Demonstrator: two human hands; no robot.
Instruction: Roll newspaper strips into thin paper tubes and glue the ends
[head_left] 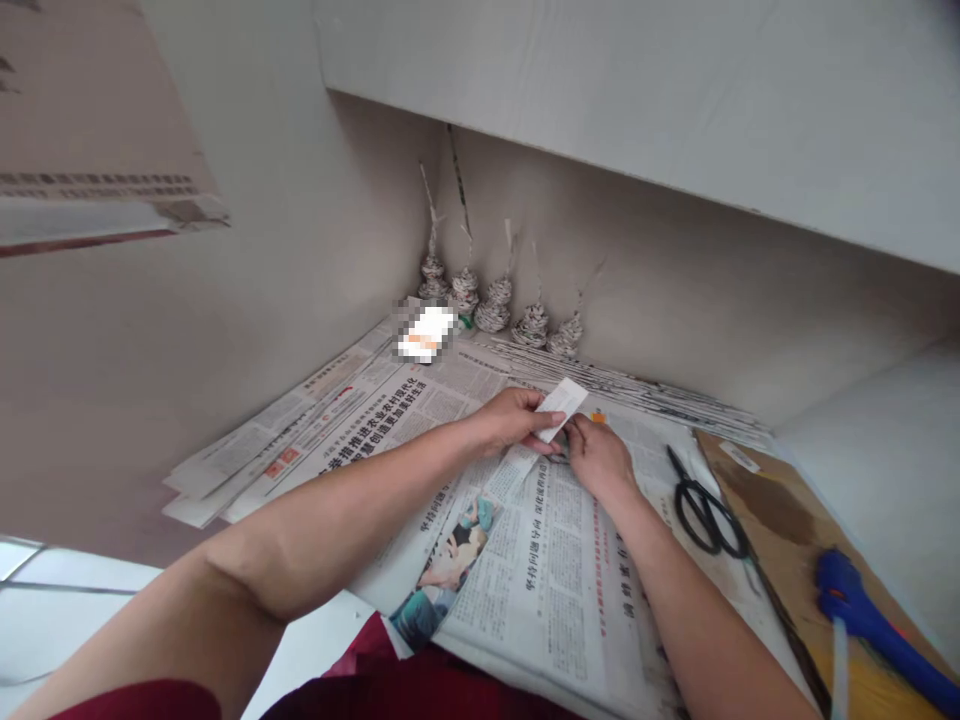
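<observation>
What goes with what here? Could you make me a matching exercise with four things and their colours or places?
1. Scissors
2. Glue gun
3. Paper strip
4. Coiled shapes

A. In a row by the back wall
B. Blue
C. Black, with looped handles
D. White, in the left hand

Pairs: 1-C, 2-B, 3-D, 4-A

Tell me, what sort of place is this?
Probably a paper-craft corner: black scissors and what looks like a blue glue gun lie at right, and gourd-shaped paper pieces stand by the back wall.
</observation>
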